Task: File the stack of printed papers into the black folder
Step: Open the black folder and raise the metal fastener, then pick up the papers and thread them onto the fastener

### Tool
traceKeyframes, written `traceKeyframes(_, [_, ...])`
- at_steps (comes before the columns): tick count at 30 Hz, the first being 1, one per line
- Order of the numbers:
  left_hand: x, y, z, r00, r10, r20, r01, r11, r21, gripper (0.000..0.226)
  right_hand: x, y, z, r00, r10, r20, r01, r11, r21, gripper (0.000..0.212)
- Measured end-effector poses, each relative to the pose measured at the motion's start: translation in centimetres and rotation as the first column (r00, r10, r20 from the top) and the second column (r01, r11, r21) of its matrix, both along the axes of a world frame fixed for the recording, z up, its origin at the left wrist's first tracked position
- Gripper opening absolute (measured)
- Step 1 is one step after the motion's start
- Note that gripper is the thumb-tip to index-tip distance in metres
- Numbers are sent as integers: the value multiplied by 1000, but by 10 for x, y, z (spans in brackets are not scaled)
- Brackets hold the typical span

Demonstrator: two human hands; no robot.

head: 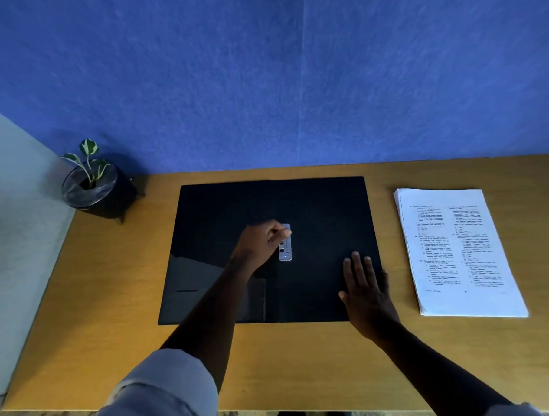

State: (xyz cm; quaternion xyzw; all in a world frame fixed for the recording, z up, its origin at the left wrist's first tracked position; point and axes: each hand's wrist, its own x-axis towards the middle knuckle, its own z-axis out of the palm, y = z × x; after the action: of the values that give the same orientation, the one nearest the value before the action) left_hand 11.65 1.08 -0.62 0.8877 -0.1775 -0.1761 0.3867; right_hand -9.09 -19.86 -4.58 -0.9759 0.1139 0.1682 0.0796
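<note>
On open folder: L hand seemingly pinching clip.

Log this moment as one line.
folder open | left hand on clip | right hand flat on folder | papers unfiled, right

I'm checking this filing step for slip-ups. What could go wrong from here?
The left hand is curled on the metal clip of the open black folder; fingers could get pinched if it snaps. The paper stack lies apart on the right, and its sheets could shift out of line when lifted.
</note>
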Motion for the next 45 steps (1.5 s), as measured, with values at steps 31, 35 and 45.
traceKeyframes(31, [30,-24,-12,973,230,23,-231,966,116,14,-7,-5,-16,998,-12,55,10,999,31,78])
traceKeyframes(35, [12,-25,-12,957,220,191,-242,965,102,42,-8,-5,-15,998,-14,54,12,999,35,77])
traceKeyframes(45, [-69,-81,-2,909,-102,404,83,994,65,37,-6,-6,-5,997,-20,73,14,996,88,76])
